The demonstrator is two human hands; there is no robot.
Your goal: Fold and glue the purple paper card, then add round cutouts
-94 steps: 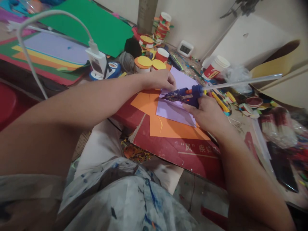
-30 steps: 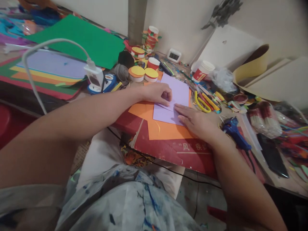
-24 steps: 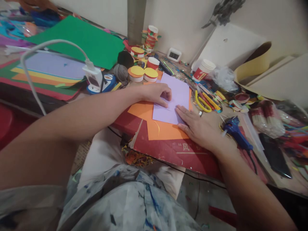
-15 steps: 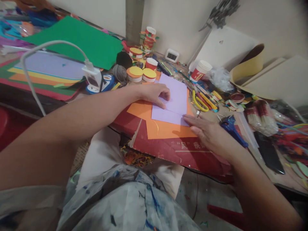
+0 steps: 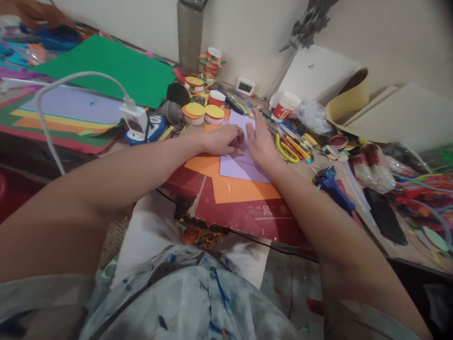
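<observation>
A lilac paper sheet (image 5: 240,167) lies on an orange sheet (image 5: 244,189) atop a red cardboard board (image 5: 247,215). My left hand (image 5: 224,139) rests on the lilac sheet's left part, fingers curled down onto it. My right hand (image 5: 260,139) lies flat on the sheet's far part, fingers stretched out and pointing away from me. The two hands are close side by side. A blue glue gun (image 5: 332,184) lies on the table to the right of my right forearm, nobody holding it.
Yellow-handled scissors (image 5: 286,151) and pens lie right of the hands. Paper cups with coloured lids (image 5: 200,113), a white charger with cable (image 5: 136,118), stacked coloured sheets (image 5: 71,111), a green sheet (image 5: 106,68) and bundled sticks (image 5: 371,165) crowd the table. Another person's hand (image 5: 31,14) shows far left.
The glue gun, held 3 s ago, now lies on the table. My right hand has slid from the lilac sheet's near right edge up to its far part, beside my left hand.
</observation>
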